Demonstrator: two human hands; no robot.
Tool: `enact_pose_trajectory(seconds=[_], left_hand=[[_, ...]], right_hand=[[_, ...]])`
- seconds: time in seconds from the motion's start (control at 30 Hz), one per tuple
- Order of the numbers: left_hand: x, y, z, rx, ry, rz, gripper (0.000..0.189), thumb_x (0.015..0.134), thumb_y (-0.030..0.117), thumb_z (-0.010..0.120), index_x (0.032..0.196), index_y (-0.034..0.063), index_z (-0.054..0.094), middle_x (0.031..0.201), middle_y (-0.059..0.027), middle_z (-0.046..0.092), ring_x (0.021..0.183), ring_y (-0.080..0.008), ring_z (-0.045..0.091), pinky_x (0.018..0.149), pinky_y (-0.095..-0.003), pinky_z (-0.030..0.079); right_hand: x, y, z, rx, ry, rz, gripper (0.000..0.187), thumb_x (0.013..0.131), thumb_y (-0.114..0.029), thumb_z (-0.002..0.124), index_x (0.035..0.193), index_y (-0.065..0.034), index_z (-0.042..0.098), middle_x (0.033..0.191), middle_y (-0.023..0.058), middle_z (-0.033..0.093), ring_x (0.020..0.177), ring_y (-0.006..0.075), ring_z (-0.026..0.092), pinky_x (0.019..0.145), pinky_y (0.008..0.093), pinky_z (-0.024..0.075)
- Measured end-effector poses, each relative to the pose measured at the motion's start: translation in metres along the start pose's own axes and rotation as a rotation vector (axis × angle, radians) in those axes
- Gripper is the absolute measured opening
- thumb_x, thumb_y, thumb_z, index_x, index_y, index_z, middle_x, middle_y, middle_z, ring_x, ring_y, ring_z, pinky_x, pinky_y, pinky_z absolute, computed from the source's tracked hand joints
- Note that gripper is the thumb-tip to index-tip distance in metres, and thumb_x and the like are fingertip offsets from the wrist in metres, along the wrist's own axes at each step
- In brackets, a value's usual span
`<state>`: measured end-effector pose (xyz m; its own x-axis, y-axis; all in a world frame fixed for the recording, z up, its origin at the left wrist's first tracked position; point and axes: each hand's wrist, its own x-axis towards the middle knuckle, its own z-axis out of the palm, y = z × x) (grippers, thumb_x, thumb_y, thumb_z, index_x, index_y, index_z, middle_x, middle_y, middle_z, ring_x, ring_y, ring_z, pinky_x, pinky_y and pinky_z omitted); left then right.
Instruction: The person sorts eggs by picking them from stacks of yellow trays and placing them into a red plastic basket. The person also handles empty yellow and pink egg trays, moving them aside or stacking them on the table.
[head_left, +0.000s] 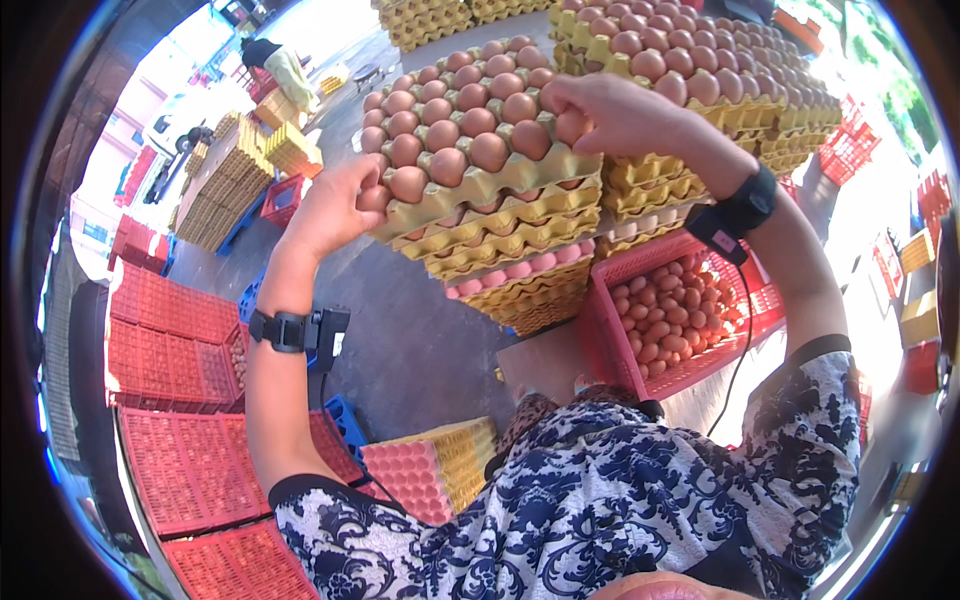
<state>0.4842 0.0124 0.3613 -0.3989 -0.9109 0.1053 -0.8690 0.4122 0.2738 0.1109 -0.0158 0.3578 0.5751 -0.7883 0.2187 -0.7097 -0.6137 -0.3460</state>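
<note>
A pulp egg tray (487, 191) full of brown eggs (478, 120) tops a tall stack of yellow trays (517, 229) before me. My left hand (330, 202) is at the tray's near left corner, its thumb and fingers around a corner egg (373, 199). At the opposite end of the same front row, my right hand (615, 112) has its fingers and thumb around another egg (571, 126). Both eggs sit level with the row, and whether either touches the tray beneath is hidden. Each wrist wears a black strap with a small device.
A red plastic crate (619, 337) of loose eggs stands below my right arm. More stacked trays of eggs (705, 56) adjoin on the right. Red crates (172, 337) line the left, and pink trays (409, 472) are near my body. A person (281, 67) bends over farther back.
</note>
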Motion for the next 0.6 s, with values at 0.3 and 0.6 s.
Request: enact_pose_trajectory(seconds=[0.3, 0.6], left_hand=[[0.024, 0.007, -0.008, -0.370, 0.008, 0.009, 0.023, 0.085, 0.017, 0.069, 0.100, 0.0006, 0.062, 0.096, -0.0054, 0.065, 0.089, -0.0194, 0.065, 0.079, -0.0319, 0.053], [0.031, 0.029, -0.012, 0.045, -0.146, 0.105, 0.041, 0.078, 0.019, 0.074, 0.116, 0.0082, 0.062, 0.107, -0.0170, 0.060, 0.095, -0.0320, 0.063, 0.085, -0.0380, 0.050]], right_hand=[[0.051, -0.024, -0.012, 0.415, -0.178, 0.239, 0.028, 0.081, -0.021, 0.072, 0.101, -0.0053, 0.061, 0.093, 0.0053, 0.064, 0.095, 0.0153, 0.062, 0.072, 0.0310, 0.0529], [0.032, -0.031, 0.006, 0.061, -0.032, -0.070, 0.033, 0.075, -0.011, 0.067, 0.106, -0.0056, 0.058, 0.092, 0.0137, 0.058, 0.085, 0.0298, 0.059, 0.074, 0.0386, 0.0475]])
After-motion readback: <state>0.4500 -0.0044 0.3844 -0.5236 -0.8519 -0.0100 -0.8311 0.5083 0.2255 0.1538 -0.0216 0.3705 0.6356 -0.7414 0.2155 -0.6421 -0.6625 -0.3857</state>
